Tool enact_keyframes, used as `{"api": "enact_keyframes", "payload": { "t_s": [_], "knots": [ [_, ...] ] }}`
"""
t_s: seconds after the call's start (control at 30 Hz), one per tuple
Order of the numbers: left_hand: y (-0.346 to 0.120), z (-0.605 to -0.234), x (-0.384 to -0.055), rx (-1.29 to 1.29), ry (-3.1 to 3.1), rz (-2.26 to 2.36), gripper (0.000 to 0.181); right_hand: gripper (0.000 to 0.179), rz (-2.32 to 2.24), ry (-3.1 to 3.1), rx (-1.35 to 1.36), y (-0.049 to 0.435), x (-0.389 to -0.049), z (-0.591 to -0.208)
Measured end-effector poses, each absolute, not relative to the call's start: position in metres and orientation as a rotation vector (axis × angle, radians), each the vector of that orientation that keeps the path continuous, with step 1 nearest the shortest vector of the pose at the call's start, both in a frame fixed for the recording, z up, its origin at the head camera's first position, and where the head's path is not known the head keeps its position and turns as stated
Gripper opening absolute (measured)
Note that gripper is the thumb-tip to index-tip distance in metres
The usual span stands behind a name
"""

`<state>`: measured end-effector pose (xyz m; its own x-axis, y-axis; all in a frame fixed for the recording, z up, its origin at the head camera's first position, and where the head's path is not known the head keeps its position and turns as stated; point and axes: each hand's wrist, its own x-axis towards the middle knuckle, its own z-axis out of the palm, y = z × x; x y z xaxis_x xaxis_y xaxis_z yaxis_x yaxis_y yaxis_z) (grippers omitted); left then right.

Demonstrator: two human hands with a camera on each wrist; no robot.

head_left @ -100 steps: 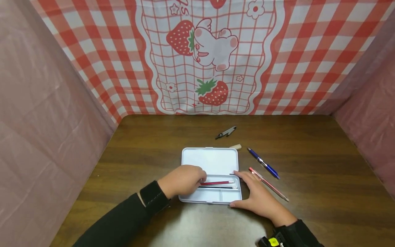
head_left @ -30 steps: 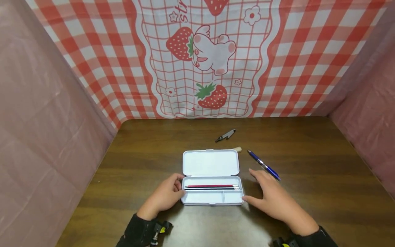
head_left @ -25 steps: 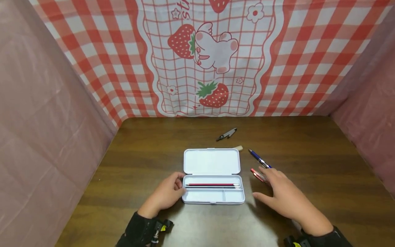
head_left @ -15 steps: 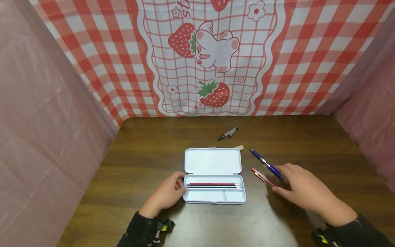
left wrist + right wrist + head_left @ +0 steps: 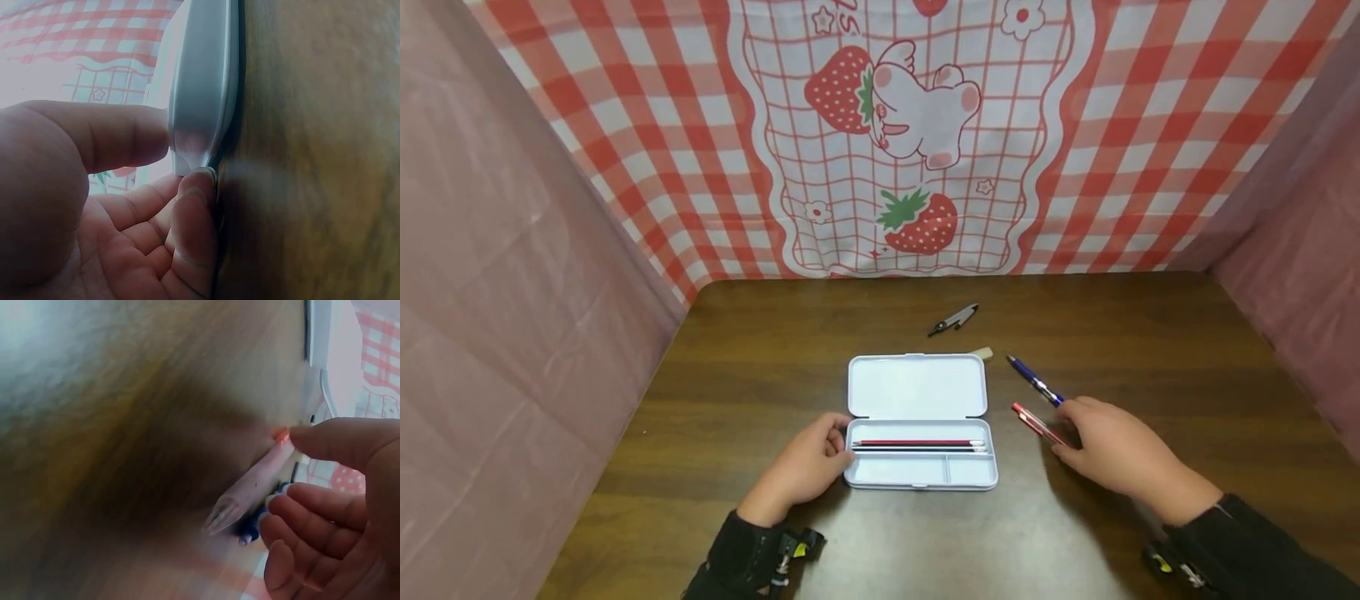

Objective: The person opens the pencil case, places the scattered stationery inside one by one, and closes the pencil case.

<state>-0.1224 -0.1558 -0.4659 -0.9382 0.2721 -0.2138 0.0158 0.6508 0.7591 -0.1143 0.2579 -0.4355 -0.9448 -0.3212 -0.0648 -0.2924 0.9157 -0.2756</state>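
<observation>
An open white pencil case [image 5: 917, 387] lies on the table, with a red pencil [image 5: 917, 442] and a dark pencil [image 5: 917, 451] in its long upper compartment. My left hand [image 5: 808, 462] pinches the case's left end; the left wrist view shows the thumb on top and fingertips [image 5: 199, 181] at the lower edge. My right hand [image 5: 1112, 446] is over a red pen [image 5: 1033, 419] and a blue pen [image 5: 1036, 381], hiding their near ends. In the right wrist view the thumb is beside the red pen [image 5: 247, 487], fingertips are near the blue pen, and a gap separates them.
A grey compass [image 5: 955, 320] lies behind the case. An eraser-like beige block [image 5: 982, 354] shows partly past the lid's back right corner. A checked cloth [image 5: 1150, 150] hangs behind the wooden table [image 5: 737, 358], with pink cloth at both sides.
My left hand has gone from inside the case to its left end, leaving the pencils lying straight. The right hand has left the case's right side and moved right to the pens.
</observation>
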Motion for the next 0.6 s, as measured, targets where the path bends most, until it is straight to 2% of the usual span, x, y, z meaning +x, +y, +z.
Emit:
{"api": "enact_keyframes", "payload": {
  "t_s": [0.23, 0.6],
  "knots": [
    [-0.1563, -0.4653, -0.1228, 0.226, 2.556, 1.162, 0.042, 0.013, -0.386, 2.919, -0.444, 0.2522, -0.1226, -0.4372],
    [-0.1559, -0.4646, -0.1234, 0.225, 2.560, 1.148, 0.041, 0.015, -0.381, 2.870, -0.405, 0.2518, -0.1234, -0.4371]
  ]
}}
